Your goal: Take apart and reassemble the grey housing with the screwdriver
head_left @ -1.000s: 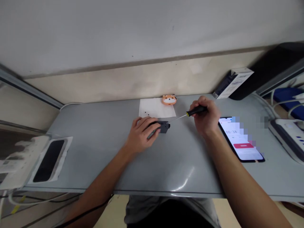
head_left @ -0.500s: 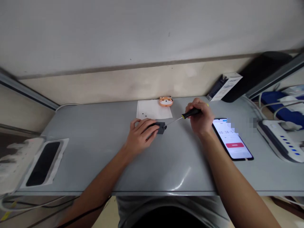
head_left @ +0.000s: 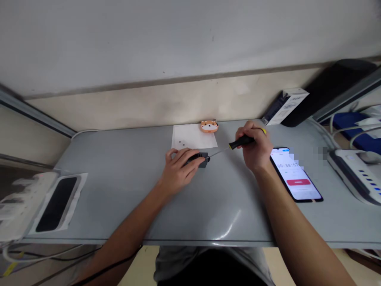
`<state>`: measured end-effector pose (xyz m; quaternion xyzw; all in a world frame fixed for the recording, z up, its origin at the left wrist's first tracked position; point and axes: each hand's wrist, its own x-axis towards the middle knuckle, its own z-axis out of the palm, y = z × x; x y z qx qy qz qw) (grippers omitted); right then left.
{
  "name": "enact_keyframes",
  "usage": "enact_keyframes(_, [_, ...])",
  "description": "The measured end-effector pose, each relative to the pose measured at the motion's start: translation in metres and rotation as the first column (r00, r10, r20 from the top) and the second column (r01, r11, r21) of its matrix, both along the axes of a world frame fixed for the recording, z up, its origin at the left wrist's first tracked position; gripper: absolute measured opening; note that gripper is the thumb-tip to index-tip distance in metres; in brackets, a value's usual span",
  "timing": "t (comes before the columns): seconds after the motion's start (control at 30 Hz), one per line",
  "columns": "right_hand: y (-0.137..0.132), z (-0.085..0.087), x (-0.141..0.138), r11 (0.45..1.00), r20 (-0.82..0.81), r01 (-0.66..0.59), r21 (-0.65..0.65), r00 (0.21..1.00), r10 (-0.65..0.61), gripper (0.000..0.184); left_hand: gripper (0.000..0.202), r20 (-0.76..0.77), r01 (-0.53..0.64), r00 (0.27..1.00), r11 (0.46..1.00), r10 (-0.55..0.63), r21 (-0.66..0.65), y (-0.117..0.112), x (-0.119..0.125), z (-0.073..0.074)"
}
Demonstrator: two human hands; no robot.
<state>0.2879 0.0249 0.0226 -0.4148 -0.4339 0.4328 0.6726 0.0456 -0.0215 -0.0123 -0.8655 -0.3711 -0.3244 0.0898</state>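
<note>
My left hand (head_left: 181,169) is closed over a small dark grey slotted block (head_left: 203,161) on the desk, and its fingers hide the block's left part. In my right hand (head_left: 255,145) is a screwdriver (head_left: 242,142) with a black and yellow handle, gripped in a fist. The thin shaft slants down to the left, and its tip meets the right end of the block near my left fingertips. Behind the block lies a white sheet of paper (head_left: 190,134) with a few tiny black specks on it, their kind too small to tell.
An orange animal-face case (head_left: 209,126) sits on the paper's far right corner. Right of my forearm lies a phone (head_left: 297,178) showing a timer, beside a power strip (head_left: 354,174). A box (head_left: 285,105) leans at the back right. Another dark phone (head_left: 56,204) lies left.
The screwdriver has stayed at the block, its handle still in my right fist. My left fingers have shifted slightly towards the screwdriver tip. The whole view has moved a little.
</note>
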Motion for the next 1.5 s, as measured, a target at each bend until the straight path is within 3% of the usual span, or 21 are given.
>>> enact_keyframes(0.1, [0.004, -0.005, 0.0, 0.998, -0.045, 0.061, -0.02, 0.997, -0.062, 0.035, 0.027, -0.032, -0.004, 0.999, 1.0, 0.004, -0.019, -0.002, 0.0, 0.002])
enact_keyframes(0.2, [0.008, -0.016, -0.009, 0.982, -0.045, 0.127, -0.143, 0.99, -0.135, 0.034, 0.03, -0.062, 0.004, 0.998, 1.0, -0.005, -0.018, -0.002, 0.0, 0.003])
enact_keyframes(0.27, [0.008, -0.024, -0.02, 0.975, 0.037, 0.065, -0.212, 0.998, -0.059, 0.038, 0.029, -0.078, 0.009, 0.997, 1.0, -0.006, 0.03, -0.002, 0.0, 0.004])
enact_keyframes(0.4, [0.003, -0.038, -0.042, 0.969, 0.188, -0.115, -0.217, 0.969, 0.157, 0.053, 0.026, -0.087, 0.037, 0.996, 0.995, -0.029, 0.091, -0.002, 0.0, 0.003])
enact_keyframes(0.63, [-0.002, -0.039, -0.042, 0.959, 0.186, -0.121, -0.255, 0.967, 0.171, 0.057, 0.026, -0.027, 0.119, 0.992, 0.993, -0.12, -0.01, -0.005, -0.004, 0.004])
enact_keyframes(0.77, [0.001, -0.04, -0.038, 0.947, 0.097, -0.113, -0.3, 0.984, 0.148, 0.054, 0.029, 0.063, 0.181, 0.983, 0.966, -0.173, -0.182, -0.001, -0.016, 0.012])
enact_keyframes(0.93, [0.007, -0.04, -0.031, 0.953, -0.01, -0.005, -0.303, 1.0, 0.003, 0.052, 0.025, 0.298, 0.213, 0.951, 0.863, -0.077, -0.457, 0.006, -0.03, 0.019])
enact_keyframes(1.03, [0.011, -0.038, -0.024, 0.956, -0.063, 0.056, -0.288, 0.995, -0.077, 0.05, 0.013, 0.415, 0.217, 0.909, 0.81, 0.036, -0.545, 0.011, -0.029, 0.011])
enact_keyframes(1.13, [0.014, -0.034, -0.017, 0.959, -0.085, 0.096, -0.267, 0.989, -0.123, 0.046, 0.016, 0.47, 0.212, 0.873, 0.766, 0.13, -0.607, 0.015, -0.024, 0.0])
enact_keyframes(1.3, [0.015, -0.032, -0.01, 0.951, -0.081, 0.111, -0.287, 0.987, -0.14, 0.044, 0.02, 0.396, 0.129, 0.9, 0.76, 0.18, -0.637, 0.016, -0.02, -0.007])
enact_keyframes(1.5, [0.016, -0.034, -0.007, 0.944, -0.006, 0.104, -0.313, 0.994, -0.111, 0.047, 0.018, 0.32, 0.085, 0.938, 0.802, 0.136, -0.591, 0.016, -0.019, -0.011])
